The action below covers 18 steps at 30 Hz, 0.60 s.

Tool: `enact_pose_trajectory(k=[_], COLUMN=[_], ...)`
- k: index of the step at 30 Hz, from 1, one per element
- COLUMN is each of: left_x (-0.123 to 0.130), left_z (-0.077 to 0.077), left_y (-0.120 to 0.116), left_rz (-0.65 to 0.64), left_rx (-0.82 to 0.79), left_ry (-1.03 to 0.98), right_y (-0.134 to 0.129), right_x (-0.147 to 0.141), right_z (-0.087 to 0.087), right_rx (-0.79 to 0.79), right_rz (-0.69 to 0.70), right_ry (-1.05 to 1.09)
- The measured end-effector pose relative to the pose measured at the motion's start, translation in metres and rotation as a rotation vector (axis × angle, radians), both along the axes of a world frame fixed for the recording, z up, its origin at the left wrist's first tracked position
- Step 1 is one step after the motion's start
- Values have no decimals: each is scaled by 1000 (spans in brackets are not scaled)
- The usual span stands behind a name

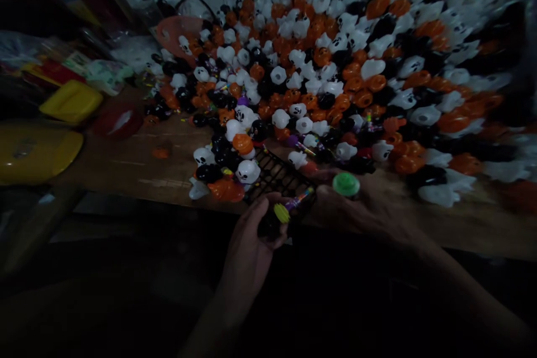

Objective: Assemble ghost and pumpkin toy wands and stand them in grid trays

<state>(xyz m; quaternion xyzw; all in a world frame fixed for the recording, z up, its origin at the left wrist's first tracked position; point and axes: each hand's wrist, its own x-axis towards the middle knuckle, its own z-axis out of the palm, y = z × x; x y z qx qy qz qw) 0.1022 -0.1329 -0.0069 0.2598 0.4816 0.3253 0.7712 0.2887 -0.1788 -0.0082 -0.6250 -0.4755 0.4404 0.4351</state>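
My left hand (pixel 254 240) is closed around a black toy figure (pixel 268 226) with a yellow piece (pixel 281 213) at its top. A thin, multicoloured candy-like tube (pixel 300 199) sticks out from that piece toward my right hand (pixel 356 210). My right hand is dark and blurred, its fingers bent near the tube's far end. A round green piece with a pale rim (pixel 346 184) shows among its fingers; the exact grip is hidden. Behind both hands lies a black grid basket (pixel 274 176). Left of it is a small cluster of figures, including a white ghost head (pixel 248 172) and an orange pumpkin (pixel 226 190).
A large heap of white, orange and black figures (pixel 319 61) covers the back and right of the wooden table (pixel 126 165). At left are a yellow container (pixel 71 102), a yellow rounded object (pixel 37 154) and a red dish (pixel 117 122). The table's front edge runs just behind my hands.
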Motion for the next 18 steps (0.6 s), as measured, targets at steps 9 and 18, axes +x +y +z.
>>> enact_pose_trajectory(k=[9, 18], left_x=[21, -11], left_z=[-5, 18], left_y=[3, -1], left_rz=[18, -281], left_rx=[-38, 51], left_ry=[-73, 308], right_y=[9, 39], right_x=[-28, -13], right_z=[-27, -6], right_rx=[-142, 139], right_rz=[-30, -237], right_ry=[770, 232])
